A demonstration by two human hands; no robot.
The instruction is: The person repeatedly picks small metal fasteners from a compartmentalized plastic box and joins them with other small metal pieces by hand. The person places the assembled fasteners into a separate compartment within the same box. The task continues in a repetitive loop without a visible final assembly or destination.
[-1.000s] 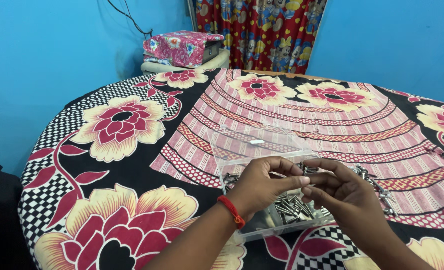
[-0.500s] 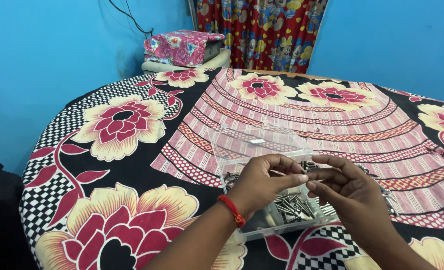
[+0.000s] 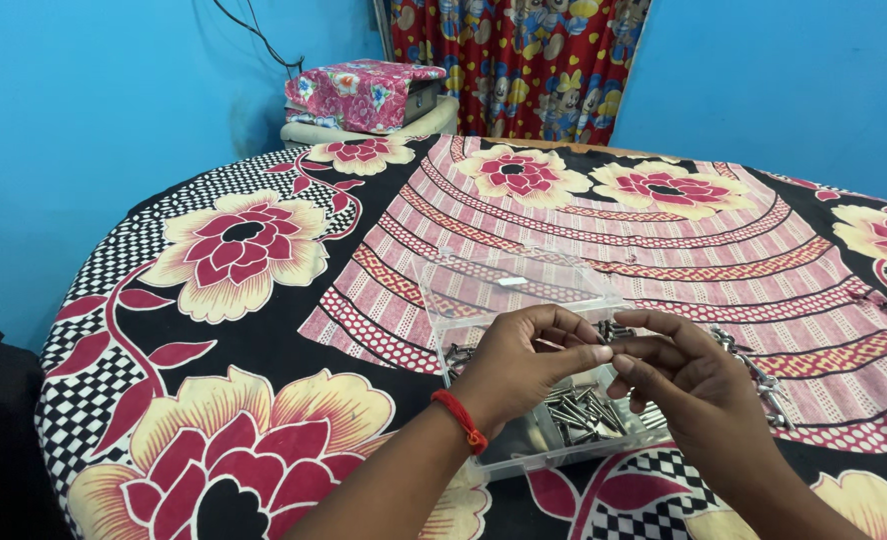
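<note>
Hands unmoved, fingertips still meeting over box.

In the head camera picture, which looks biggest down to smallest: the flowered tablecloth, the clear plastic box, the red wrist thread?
1. Flowered tablecloth, by far the largest, covering the whole table.
2. Clear plastic box with its open lid.
3. Red wrist thread on the left hand, smallest.

We see an evenly lit, bright view with soft shadows under our hands. Mild glare sits on the clear box. Focus is sharp throughout; the edges bow slightly outward.
</note>
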